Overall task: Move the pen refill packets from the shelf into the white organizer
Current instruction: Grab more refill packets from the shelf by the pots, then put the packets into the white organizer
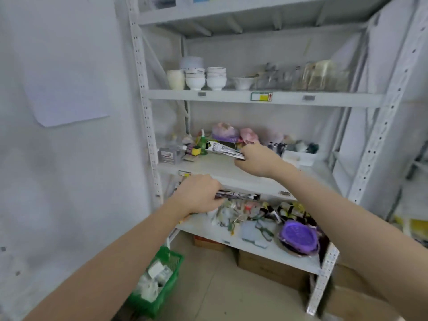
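Packet gripped by right hand over shelf, second packet, apparently refills, clenched in left hand

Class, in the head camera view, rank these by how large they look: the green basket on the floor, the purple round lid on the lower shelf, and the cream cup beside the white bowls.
1. green basket, though it sits nearest the camera
2. purple round lid
3. cream cup, farthest away
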